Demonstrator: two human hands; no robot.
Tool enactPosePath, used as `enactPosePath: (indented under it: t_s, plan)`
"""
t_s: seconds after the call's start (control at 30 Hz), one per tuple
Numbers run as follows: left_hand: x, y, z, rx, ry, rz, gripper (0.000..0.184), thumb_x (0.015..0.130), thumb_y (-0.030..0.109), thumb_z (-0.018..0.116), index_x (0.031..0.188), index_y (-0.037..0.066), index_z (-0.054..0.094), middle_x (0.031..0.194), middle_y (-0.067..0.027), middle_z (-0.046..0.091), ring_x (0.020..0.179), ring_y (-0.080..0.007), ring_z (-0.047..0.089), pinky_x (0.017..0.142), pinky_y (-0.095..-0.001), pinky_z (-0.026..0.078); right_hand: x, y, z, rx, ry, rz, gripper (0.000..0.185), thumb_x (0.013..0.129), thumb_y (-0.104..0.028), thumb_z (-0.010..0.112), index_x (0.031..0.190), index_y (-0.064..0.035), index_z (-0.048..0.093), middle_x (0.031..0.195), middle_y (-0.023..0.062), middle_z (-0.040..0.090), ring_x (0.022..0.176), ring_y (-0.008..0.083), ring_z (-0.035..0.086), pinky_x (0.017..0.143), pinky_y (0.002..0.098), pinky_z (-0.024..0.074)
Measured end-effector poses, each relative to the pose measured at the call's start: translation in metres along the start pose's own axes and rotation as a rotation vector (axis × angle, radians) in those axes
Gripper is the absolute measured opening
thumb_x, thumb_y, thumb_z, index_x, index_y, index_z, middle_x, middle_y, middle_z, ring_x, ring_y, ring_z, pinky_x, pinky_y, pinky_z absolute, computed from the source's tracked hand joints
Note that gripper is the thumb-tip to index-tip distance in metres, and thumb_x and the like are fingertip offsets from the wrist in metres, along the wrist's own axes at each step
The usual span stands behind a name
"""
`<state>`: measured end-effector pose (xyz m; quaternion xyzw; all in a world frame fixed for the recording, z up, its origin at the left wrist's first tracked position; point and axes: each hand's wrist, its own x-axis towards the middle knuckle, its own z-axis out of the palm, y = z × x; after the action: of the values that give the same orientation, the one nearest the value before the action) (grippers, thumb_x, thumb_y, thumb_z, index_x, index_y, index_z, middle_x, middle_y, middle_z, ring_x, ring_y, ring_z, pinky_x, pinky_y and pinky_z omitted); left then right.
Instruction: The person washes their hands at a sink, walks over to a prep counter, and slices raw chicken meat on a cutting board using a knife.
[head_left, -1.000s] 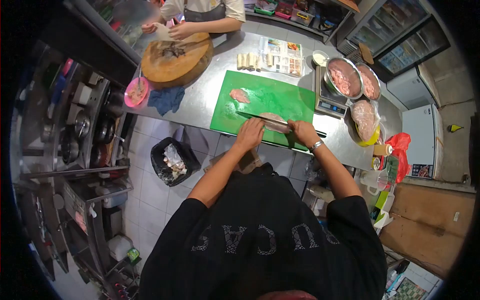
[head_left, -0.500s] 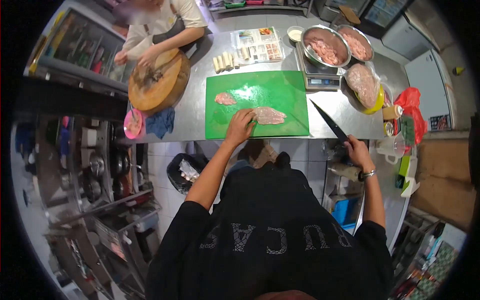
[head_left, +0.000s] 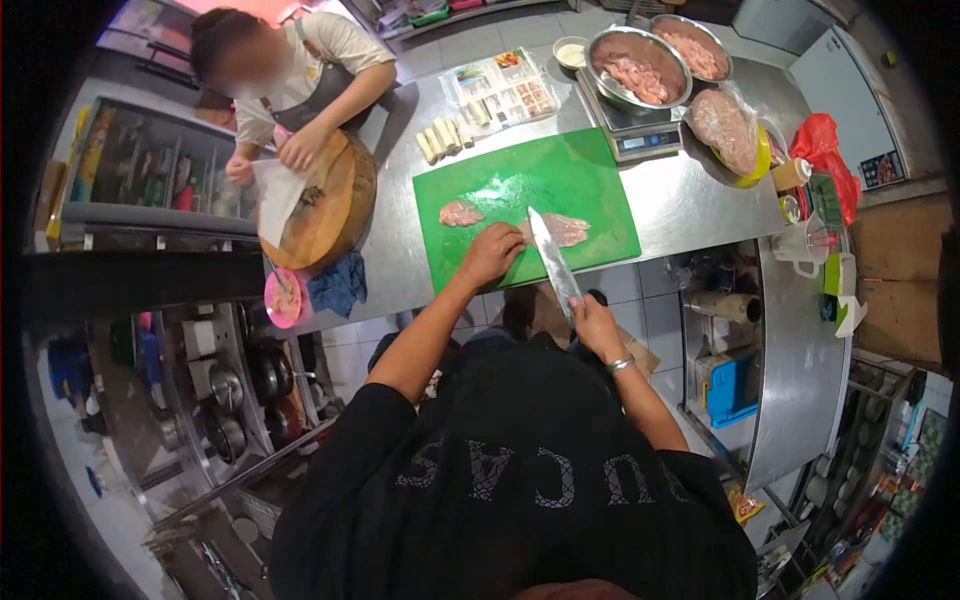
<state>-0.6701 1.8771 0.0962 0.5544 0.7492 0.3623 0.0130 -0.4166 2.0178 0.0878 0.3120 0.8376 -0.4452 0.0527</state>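
A wide knife (head_left: pixel 553 257) is in my right hand (head_left: pixel 597 326), its fingers closed round the handle near the table's front edge. Its blade lies over a flat piece of pale meat (head_left: pixel 568 231) on the green cutting board (head_left: pixel 605 190). My left hand (head_left: pixel 492 254) rests on the board at the left end of that piece, its fingers bent together against the meat; whether they grip it is hidden. A smaller pink piece of meat (head_left: pixel 460 213) lies on the board, up and left of my left hand.
Beyond the board are a scale (head_left: pixel 645 142) bearing a metal bowl (head_left: pixel 612 52) of meat, a bagged lump of meat (head_left: pixel 724 130) and light rolls (head_left: pixel 436 140). At the left, a co-worker (head_left: pixel 340 85) holds a pale sheet over a round wooden block (head_left: pixel 355 190).
My right hand has brought the knife from right of the board back over the meat. My left hand has stayed by the meat's left end. The camera view has turned.
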Motion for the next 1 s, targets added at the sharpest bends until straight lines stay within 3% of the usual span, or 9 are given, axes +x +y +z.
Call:
enactPosePath:
  t_s: [0.07, 0.27, 0.47, 0.57, 0.63, 0.8, 0.87, 0.97, 1.0]
  plan:
    - [0.001, 0.001, 0.0, -0.009, -0.015, 0.017, 0.015, 0.08, 0.009, 0.076, 0.092, 0.003, 0.068, 0.096, -0.0114, 0.067, 0.092, -0.0312, 0.064, 0.081, -0.0415, 0.052, 0.01, -0.02, 0.005, -0.031, 0.031, 0.004, 0.04, 0.103, -0.035, 0.047, 0.098, 0.0027, 0.058, 0.089, 0.0358, 0.064, 0.089, 0.0556, 0.06, 0.08, 0.0623, 0.0458]
    - [0.001, -0.003, 0.011, 0.024, 0.065, 0.004, 0.017, 0.079, 0.012, 0.077, 0.092, 0.004, 0.069, 0.092, -0.011, 0.066, 0.091, -0.0309, 0.063, 0.079, -0.0414, 0.052, 0.028, -0.032, 0.007, -0.152, 0.042, -0.036, 0.036, 0.103, -0.033, 0.048, 0.098, 0.0014, 0.058, 0.085, 0.0344, 0.064, 0.085, 0.0547, 0.061, 0.077, 0.0615, 0.0471]
    - [0.003, -0.016, 0.023, 0.077, 0.174, -0.122, 0.012, 0.08, 0.007, 0.072, 0.09, 0.005, 0.067, 0.097, -0.0111, 0.065, 0.094, -0.0332, 0.061, 0.082, -0.0427, 0.05, -0.065, -0.005, -0.038, -0.281, -0.034, -0.011, 0.035, 0.103, -0.034, 0.049, 0.102, -0.0005, 0.059, 0.085, 0.032, 0.065, 0.084, 0.0527, 0.062, 0.077, 0.061, 0.0475]
    - [0.009, -0.022, 0.024, 0.075, 0.381, -0.213, 0.017, 0.078, 0.007, 0.072, 0.093, 0.006, 0.065, 0.1, -0.0126, 0.063, 0.101, -0.0347, 0.058, 0.088, -0.0447, 0.048, -0.082, -0.007, -0.063, -0.216, -0.102, 0.046, 0.038, 0.102, -0.037, 0.05, 0.1, 0.0004, 0.059, 0.087, 0.0313, 0.065, 0.087, 0.0521, 0.062, 0.078, 0.0591, 0.0477]
    - [0.008, -0.016, 0.021, -0.011, 0.077, -0.113, 0.026, 0.077, 0.014, 0.075, 0.1, 0.007, 0.064, 0.107, -0.0124, 0.063, 0.108, -0.0343, 0.056, 0.093, -0.046, 0.045, -0.079, -0.004, -0.065, -0.153, -0.041, 0.113, 0.041, 0.102, -0.039, 0.051, 0.1, 0.0011, 0.061, 0.092, 0.0314, 0.065, 0.092, 0.0515, 0.061, 0.079, 0.0563, 0.0479]
    - [0.009, 0.012, 0.018, 0.027, 0.063, -0.056, 0.032, 0.078, 0.025, 0.079, 0.103, 0.009, 0.066, 0.118, -0.0095, 0.062, 0.111, -0.0328, 0.057, 0.096, -0.0449, 0.044, -0.025, 0.009, -0.04, -0.123, 0.005, 0.054, 0.044, 0.102, -0.04, 0.052, 0.1, 0.0031, 0.062, 0.094, 0.0336, 0.064, 0.095, 0.0526, 0.06, 0.08, 0.0547, 0.0477]
    - [0.01, 0.013, 0.019, 0.049, 0.103, -0.06, 0.031, 0.079, 0.025, 0.079, 0.104, 0.01, 0.067, 0.119, -0.0084, 0.062, 0.111, -0.0315, 0.057, 0.096, -0.0441, 0.044, -0.009, 0.011, -0.03, -0.062, 0.033, 0.013, 0.046, 0.103, -0.041, 0.05, 0.091, 0.0034, 0.058, 0.079, 0.0297, 0.063, 0.076, 0.0481, 0.063, 0.07, 0.0507, 0.0487]
    - [0.011, 0.014, 0.02, 0.024, 0.063, -0.076, 0.025, 0.079, 0.023, 0.078, 0.1, 0.011, 0.068, 0.114, -0.0072, 0.063, 0.111, -0.03, 0.057, 0.095, -0.0436, 0.044, 0.011, 0.012, -0.017, -0.071, 0.027, 0.018, 0.045, 0.103, -0.04, 0.049, 0.092, 0.0028, 0.058, 0.078, 0.0291, 0.063, 0.073, 0.0452, 0.065, 0.07, 0.0514, 0.0495]
    - [0.012, 0.014, 0.02, 0.035, 0.051, -0.077, 0.022, 0.079, 0.021, 0.078, 0.097, 0.011, 0.069, 0.112, -0.0064, 0.064, 0.111, -0.0294, 0.057, 0.094, -0.0436, 0.044, 0.022, 0.012, -0.012, -0.054, -0.004, 0.048, 0.045, 0.104, -0.039, 0.048, 0.093, 0.0033, 0.059, 0.08, 0.0304, 0.063, 0.076, 0.0489, 0.064, 0.071, 0.0528, 0.0495]
